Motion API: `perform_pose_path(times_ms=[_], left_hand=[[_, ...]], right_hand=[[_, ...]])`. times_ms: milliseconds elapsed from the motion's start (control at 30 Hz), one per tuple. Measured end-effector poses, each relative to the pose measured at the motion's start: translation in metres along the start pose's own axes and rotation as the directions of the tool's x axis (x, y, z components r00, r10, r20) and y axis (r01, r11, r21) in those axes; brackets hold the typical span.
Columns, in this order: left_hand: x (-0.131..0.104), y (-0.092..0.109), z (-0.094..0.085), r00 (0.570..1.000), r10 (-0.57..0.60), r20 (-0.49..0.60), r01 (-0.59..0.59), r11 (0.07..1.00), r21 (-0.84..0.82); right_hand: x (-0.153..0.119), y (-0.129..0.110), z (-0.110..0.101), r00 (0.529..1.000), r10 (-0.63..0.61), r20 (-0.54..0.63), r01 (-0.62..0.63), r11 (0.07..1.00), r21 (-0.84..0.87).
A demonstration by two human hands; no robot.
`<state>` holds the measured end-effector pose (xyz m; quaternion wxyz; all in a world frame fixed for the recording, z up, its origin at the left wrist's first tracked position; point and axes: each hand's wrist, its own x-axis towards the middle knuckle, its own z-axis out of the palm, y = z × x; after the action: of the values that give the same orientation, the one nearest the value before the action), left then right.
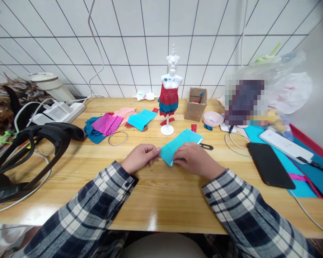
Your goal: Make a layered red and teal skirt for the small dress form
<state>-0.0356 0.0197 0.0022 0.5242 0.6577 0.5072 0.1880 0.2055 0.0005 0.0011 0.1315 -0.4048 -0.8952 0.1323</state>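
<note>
A light-blue paper piece (179, 143) lies tilted on the wooden table (156, 200), between my two hands. My left hand (144, 156) pinches its left corner between thumb and forefinger. On the lower right edge, my right hand (192, 159) has its fingers closed on the same piece. Black thread snips (206, 146) stick out just beyond the right hand. Behind the piece stands a small white mannequin (172, 80) on a round base, dressed in a red and blue layered skirt (169, 100).
Magenta paper (107, 123), another light-blue sheet (142, 119) and a wire ring (118, 138) lie left of the mannequin. A cardboard box (195, 107), pink bowl (213, 119) and black phone (270, 165) are on the right. A black headset (34, 157) sits far left.
</note>
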Motion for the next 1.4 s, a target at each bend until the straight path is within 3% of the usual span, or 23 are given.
perform_pose_path(times_ms=[33, 100, 133, 167, 200, 267, 333, 400, 467, 533, 600, 633, 733, 900, 1033, 1133, 1200, 1300, 1400], left_hand=[[-0.003, 0.001, 0.000, 0.982, -0.110, 0.150, 0.124, 0.989, -0.082], [-0.007, 0.003, 0.000, 0.853, -0.244, 0.461, 0.360, 0.915, -0.182], [-0.008, 0.004, 0.001, 0.784, -0.259, 0.563, 0.447, 0.866, -0.224], [-0.008, 0.006, 0.003, 0.745, -0.251, 0.618, 0.505, 0.817, -0.277], [-0.008, 0.007, 0.005, 0.744, -0.236, 0.625, 0.533, 0.773, -0.343], [-0.006, 0.009, 0.008, 0.824, -0.241, 0.512, 0.504, 0.724, -0.471], [-0.004, 0.010, 0.009, 0.901, -0.277, 0.334, 0.417, 0.766, -0.490], [-0.003, 0.008, 0.005, 0.942, -0.280, 0.185, 0.330, 0.875, -0.355], [-0.003, 0.005, -0.001, 0.976, -0.214, 0.040, 0.218, 0.971, -0.103], [-0.002, 0.001, -0.008, 0.982, -0.057, -0.182, 0.095, 0.973, 0.210], [-0.001, -0.002, -0.010, 0.924, 0.171, -0.343, 0.005, 0.889, 0.458], [0.001, -0.003, -0.009, 0.891, 0.265, -0.369, -0.034, 0.849, 0.528], [0.005, -0.005, 0.007, 0.864, 0.383, -0.326, -0.139, 0.805, 0.577], [0.007, -0.006, 0.036, 0.896, 0.367, -0.250, -0.114, 0.733, 0.670], [0.007, -0.005, 0.035, 0.909, 0.326, -0.260, -0.088, 0.759, 0.645], [0.008, -0.004, 0.031, 0.889, 0.331, -0.316, -0.075, 0.786, 0.614], [0.008, -0.005, 0.032, 0.886, 0.359, -0.293, -0.104, 0.771, 0.628], [0.009, -0.006, 0.035, 0.915, 0.341, -0.215, -0.123, 0.743, 0.658], [0.012, -0.005, 0.035, 0.949, 0.235, -0.211, -0.041, 0.755, 0.655]], right_hand=[[0.000, 0.000, -0.001, 0.998, 0.010, -0.056, -0.011, 1.000, -0.011], [-0.001, -0.001, -0.003, 0.982, 0.026, -0.185, -0.033, 0.999, -0.036], [-0.001, -0.003, -0.004, 0.971, 0.024, -0.239, -0.036, 0.998, -0.048], [-0.002, -0.004, -0.004, 0.961, 0.013, -0.275, -0.031, 0.998, -0.061], [-0.002, -0.006, -0.004, 0.958, -0.004, -0.288, -0.018, 0.997, -0.072], [-0.001, -0.007, -0.002, 0.963, -0.052, -0.264, 0.032, 0.996, -0.080], [-0.001, -0.007, 0.001, 0.971, -0.074, -0.225, 0.065, 0.997, -0.046], [-0.001, -0.003, 0.005, 0.977, -0.039, -0.211, 0.040, 0.999, -0.002], [-0.001, 0.002, 0.008, 0.985, 0.008, -0.174, -0.005, 1.000, 0.017], [0.000, 0.006, 0.011, 0.992, 0.037, -0.117, -0.035, 0.999, 0.018], [0.002, 0.007, 0.014, 0.992, 0.090, -0.086, -0.087, 0.996, 0.036], [0.004, 0.006, 0.016, 0.988, 0.130, -0.086, -0.126, 0.991, 0.054], [0.009, 0.001, 0.021, 0.967, 0.243, -0.082, -0.233, 0.966, 0.115], [0.012, -0.003, 0.026, 0.951, 0.306, -0.053, -0.300, 0.948, 0.103], [0.012, -0.002, 0.025, 0.950, 0.309, -0.043, -0.304, 0.948, 0.091], [0.012, -0.002, 0.024, 0.951, 0.304, -0.048, -0.300, 0.951, 0.080], [0.013, -0.002, 0.024, 0.951, 0.304, -0.053, -0.299, 0.951, 0.077], [0.013, -0.002, 0.024, 0.952, 0.301, -0.047, -0.297, 0.951, 0.080], [0.013, -0.002, 0.024, 0.952, 0.303, -0.042, -0.299, 0.951, 0.082]])
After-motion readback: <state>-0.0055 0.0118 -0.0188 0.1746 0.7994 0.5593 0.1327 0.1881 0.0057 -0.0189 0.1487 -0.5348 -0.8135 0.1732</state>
